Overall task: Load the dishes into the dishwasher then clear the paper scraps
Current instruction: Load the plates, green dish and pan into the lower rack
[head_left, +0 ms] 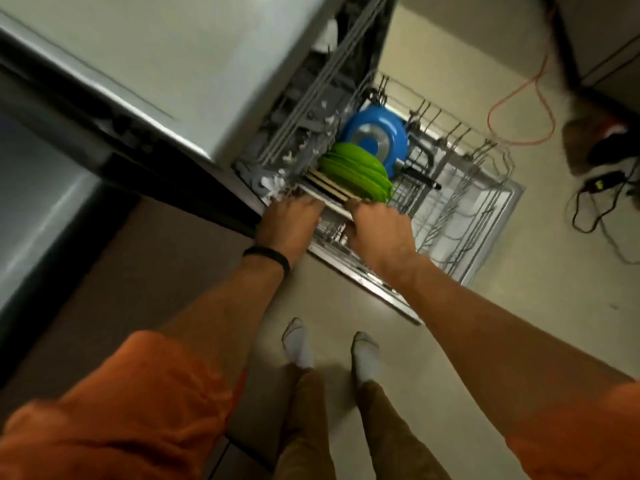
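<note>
White plate was gripped at both ends by curled left hand and right hand; best lowered squarely, green plates racked just beyond.

— Any words, brands or numbers to read here?
— None that I can make out. The green plates and the dishwasher rack show plain surfaces, and the small black device on the far right floor is too blurred.
</note>
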`<act>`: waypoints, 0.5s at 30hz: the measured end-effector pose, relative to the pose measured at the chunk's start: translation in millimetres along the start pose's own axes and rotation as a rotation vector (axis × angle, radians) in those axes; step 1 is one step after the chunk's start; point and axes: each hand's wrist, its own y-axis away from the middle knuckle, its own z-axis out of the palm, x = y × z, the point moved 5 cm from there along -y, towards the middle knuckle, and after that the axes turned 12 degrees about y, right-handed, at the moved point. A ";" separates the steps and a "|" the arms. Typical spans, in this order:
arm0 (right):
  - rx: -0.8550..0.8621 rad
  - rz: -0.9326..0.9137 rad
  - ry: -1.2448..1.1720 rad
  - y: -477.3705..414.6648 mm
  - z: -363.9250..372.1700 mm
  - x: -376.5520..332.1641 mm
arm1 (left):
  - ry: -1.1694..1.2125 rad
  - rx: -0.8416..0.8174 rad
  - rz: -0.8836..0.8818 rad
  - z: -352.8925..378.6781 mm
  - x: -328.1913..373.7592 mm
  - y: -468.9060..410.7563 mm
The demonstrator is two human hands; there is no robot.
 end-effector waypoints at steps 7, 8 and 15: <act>0.132 -0.153 0.009 84.0 -133.9 -21.0 | -0.040 0.081 -0.176 -114.1 80.0 81.1; 0.157 -0.180 0.000 95.5 -151.2 -26.3 | -0.028 0.120 -0.185 -129.9 90.1 94.7; 0.271 -0.441 -0.027 151.3 -218.2 -97.9 | -0.089 0.434 -0.337 -202.9 101.1 197.6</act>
